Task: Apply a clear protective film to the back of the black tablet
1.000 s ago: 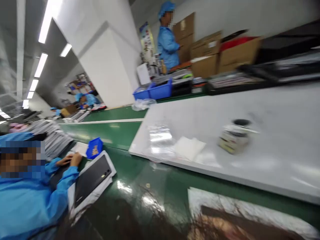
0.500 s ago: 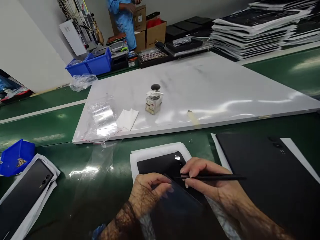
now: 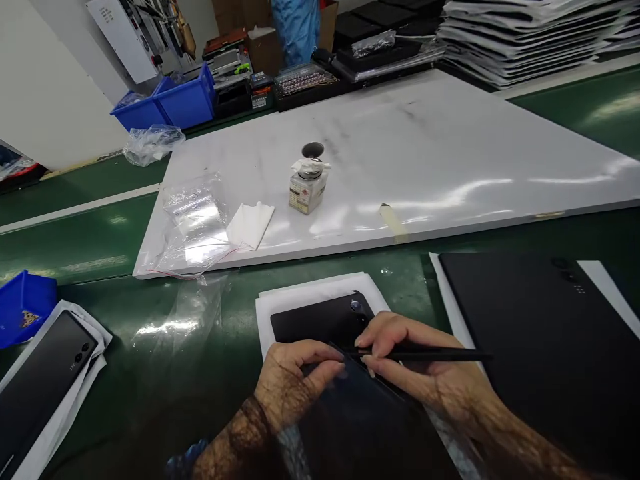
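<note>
A large black panel with a camera cut-out (image 3: 320, 319) lies in front of me on white paper sheets (image 3: 310, 283). Its near part is under a thin dark film (image 3: 360, 400), lifted at one corner. My left hand (image 3: 300, 380) pinches that corner between thumb and fingers. From the right, my right hand (image 3: 415, 360) grips a slim black tool that looks like tweezers (image 3: 445, 354). The tool's tip points left, close to the film's raised edge and to my left fingertips. Whether the tip touches the film I cannot tell.
Another black panel (image 3: 540, 347) lies on paper at right, a third (image 3: 45, 373) at left beside a blue bin (image 3: 27, 307). Ahead, a white board (image 3: 450, 147) bears a pump bottle (image 3: 307, 190), a folded wipe (image 3: 251, 225) and clear bags (image 3: 195, 227). A person's blue clothing (image 3: 296, 30) shows behind.
The view has tilted down and shifted slightly. Both hands keep nearly the same grips, and the tool tip stays beside the film's raised corner.
</note>
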Available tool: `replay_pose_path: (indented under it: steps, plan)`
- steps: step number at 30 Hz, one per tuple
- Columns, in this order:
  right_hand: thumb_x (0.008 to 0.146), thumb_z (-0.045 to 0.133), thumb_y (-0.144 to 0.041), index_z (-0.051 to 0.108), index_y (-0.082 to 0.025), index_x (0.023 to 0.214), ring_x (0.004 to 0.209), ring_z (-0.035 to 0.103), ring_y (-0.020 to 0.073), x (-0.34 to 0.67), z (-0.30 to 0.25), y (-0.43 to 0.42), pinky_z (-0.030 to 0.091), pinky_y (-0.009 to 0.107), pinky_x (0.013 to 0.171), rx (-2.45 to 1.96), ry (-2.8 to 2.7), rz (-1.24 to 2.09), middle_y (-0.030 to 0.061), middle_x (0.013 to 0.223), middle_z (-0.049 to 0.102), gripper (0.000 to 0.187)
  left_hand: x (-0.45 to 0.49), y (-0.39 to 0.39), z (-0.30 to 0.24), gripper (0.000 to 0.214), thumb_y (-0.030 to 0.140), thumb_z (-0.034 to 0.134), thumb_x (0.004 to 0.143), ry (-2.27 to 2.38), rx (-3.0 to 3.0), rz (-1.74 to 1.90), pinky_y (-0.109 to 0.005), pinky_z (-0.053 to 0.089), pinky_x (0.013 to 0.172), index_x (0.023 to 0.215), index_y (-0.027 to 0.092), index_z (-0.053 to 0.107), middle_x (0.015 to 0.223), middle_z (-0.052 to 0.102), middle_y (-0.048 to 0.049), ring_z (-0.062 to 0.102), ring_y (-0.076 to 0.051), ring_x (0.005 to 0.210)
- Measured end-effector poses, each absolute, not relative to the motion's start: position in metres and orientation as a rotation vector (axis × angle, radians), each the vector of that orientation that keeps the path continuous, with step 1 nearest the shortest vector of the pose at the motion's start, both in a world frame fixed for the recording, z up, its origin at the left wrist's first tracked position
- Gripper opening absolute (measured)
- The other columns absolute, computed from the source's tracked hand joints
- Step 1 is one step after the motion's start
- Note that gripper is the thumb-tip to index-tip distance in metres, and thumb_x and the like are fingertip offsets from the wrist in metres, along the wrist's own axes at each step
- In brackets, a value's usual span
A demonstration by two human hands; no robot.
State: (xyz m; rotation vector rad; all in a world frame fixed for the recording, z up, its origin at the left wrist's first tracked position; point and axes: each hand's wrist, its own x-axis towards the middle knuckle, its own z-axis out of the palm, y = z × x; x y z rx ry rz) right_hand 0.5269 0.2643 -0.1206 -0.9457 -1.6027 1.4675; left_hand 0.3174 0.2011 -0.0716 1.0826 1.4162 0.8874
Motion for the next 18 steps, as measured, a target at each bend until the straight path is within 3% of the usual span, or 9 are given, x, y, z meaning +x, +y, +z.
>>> replay_pose_path:
  steps: [14,18]
  plan:
    - [0.091,0.099,-0.039,0.088,-0.035,0.08,0.074,0.081,0.0282,0.526,-0.122,0.249,0.071,0.041,0.067,-0.855,-1.549,1.445,0.0073,0.081,0.082,0.016,0.319,0.201,-0.074,0.009,0.024,0.065,0.072,1.477,1.104,0.884,-0.025,0.058,0.056,0.078,0.021,0.071,0.07,0.078,-0.0031,0.073,-0.022,0.06]
    - [0.083,0.106,-0.041,0.085,-0.033,0.079,0.064,0.075,0.0216,0.531,-0.126,0.254,0.066,0.034,0.055,-0.995,-1.182,1.473,0.0049,0.087,0.081,0.022,0.318,0.199,-0.079,0.01,0.026,0.064,0.073,1.452,1.108,0.899,-0.023,0.059,0.056,0.08,0.022,0.071,0.068,0.078,-0.0015,0.073,-0.021,0.061]
